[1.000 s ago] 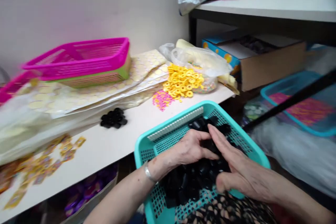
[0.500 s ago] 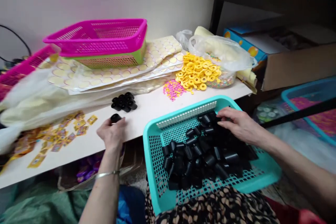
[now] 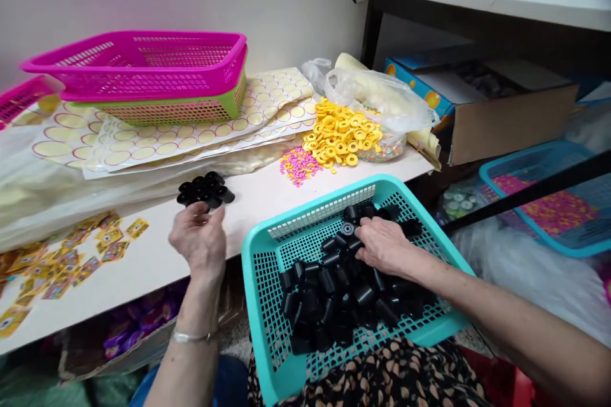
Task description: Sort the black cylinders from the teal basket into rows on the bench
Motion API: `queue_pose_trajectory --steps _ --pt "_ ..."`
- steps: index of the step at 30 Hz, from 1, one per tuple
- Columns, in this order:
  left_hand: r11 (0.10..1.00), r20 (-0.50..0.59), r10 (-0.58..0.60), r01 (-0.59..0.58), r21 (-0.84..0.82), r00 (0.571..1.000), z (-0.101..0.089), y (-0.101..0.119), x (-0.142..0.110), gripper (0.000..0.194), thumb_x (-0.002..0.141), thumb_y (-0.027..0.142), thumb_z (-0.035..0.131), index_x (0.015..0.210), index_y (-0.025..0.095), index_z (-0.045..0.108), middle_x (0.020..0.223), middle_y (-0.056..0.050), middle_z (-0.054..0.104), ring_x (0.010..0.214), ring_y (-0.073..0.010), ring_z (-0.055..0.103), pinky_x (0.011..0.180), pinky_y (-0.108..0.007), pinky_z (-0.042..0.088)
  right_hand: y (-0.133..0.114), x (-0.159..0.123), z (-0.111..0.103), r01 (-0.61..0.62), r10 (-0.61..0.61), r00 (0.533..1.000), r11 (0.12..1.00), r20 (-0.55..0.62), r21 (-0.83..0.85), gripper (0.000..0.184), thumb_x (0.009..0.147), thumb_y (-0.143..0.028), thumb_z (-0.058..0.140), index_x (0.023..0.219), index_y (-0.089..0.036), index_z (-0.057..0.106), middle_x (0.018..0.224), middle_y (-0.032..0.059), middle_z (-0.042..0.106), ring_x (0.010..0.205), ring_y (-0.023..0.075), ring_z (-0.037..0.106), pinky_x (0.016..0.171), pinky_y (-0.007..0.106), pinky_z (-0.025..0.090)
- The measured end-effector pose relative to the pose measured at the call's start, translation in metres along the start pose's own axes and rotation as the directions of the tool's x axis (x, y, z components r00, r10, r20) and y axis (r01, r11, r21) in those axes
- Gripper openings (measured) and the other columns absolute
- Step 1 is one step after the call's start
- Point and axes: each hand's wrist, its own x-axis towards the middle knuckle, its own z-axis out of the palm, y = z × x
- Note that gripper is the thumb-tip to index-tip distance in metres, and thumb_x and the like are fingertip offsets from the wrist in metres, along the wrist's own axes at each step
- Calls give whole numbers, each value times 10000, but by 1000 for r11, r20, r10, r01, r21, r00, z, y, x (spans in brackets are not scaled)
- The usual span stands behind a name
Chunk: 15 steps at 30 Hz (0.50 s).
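A turquoise basket (image 3: 260,254) on my lap holds a pile of black plastic cylinders (image 3: 329,286). My right hand (image 3: 384,245) reaches into it, fingers closed round a black cylinder (image 3: 348,229) whose round end with a grey ring faces up. My left hand (image 3: 200,238) is over the white table, just in front of a tight cluster of black cylinders (image 3: 204,188). Its thumb and fingers are apart, and I see nothing held between them. The nearest cylinders of the cluster are partly hidden behind its fingertips.
Yellow rings (image 3: 341,133) and small pink-and-yellow pieces (image 3: 300,165) lie on the white table (image 3: 258,197). Small yellow printed packets (image 3: 71,261) are at left. Stacked pink baskets (image 3: 147,70) rest on printed sheets. A shelf (image 3: 501,0) and cardboard box (image 3: 513,124) stand right.
From together over the basket, my hands moved apart. My left hand carried a black cylinder to the cluster and let go. My right hand shifted left within the basket and now grips a cylinder.
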Motion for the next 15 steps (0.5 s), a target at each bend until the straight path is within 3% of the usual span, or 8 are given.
queue_pose_trajectory --steps 1,3,4,6,9,11,13,15 --pt "994 17 104 -104 -37 994 5 15 -12 306 709 345 639 943 157 578 828 -7 539 675 -130 484 623 -257 403 0 -1 2 21 -21 1000 1000 -3 -6 170 729 -224 560 846 -146 655 943 112 642 882 255 610 693 321 444" --pt "960 264 278 -256 -116 923 18 47 -35 221 708 307 651 873 166 612 813 -12 571 658 -131 514 614 -255 420 1 -2 5 71 -71 997 997 -14 -15 168 724 -212 549 841 -149 653 940 109 642 881 257 605 702 330 443" --pt "934 444 358 -323 -154 821 27 61 -45 171 721 280 640 851 170 623 802 -15 585 665 -136 531 619 -256 428 1 -2 6 96 -96 995 995 -24 -18 167 728 -216 546 840 -150 651 950 111 639 880 259 602 705 335 442" --pt "851 691 475 -483 -203 546 49 83 -58 89 767 200 568 823 171 630 814 -35 600 716 -152 555 643 -261 435 -2 -1 9 138 -138 989 990 -51 -19 170 743 -205 532 853 -145 648 966 121 635 873 257 598 709 338 436" --pt "612 840 526 -746 -262 136 84 98 -69 215 758 56 442 840 159 611 882 -66 595 795 -173 563 675 -272 434 -10 -1 10 170 -170 980 985 -108 -5 234 776 -120 471 942 -121 636 963 139 639 869 242 594 726 332 418" --pt "443 886 460 -851 -284 -57 105 100 -74 260 714 24 435 878 154 588 918 -74 590 815 -184 565 682 -277 438 -9 -4 7 172 -169 976 985 -138 8 232 778 -106 470 946 -108 631 948 145 640 886 245 585 736 331 410" --pt "345 917 378 -901 -265 -125 120 97 -78 250 702 35 449 888 145 575 918 -84 587 792 -195 570 671 -289 447 0 -12 4 162 -152 973 986 -174 49 145 776 -154 512 862 -128 626 927 119 633 876 232 578 724 315 411" --pt "314 936 335 -924 -217 -106 128 94 -82 217 724 53 438 871 135 575 888 -95 586 745 -201 570 652 -306 453 15 -27 3 145 -102 963 976 -249 161 76 784 -222 551 769 -159 591 879 64 611 816 191 569 697 287 415"
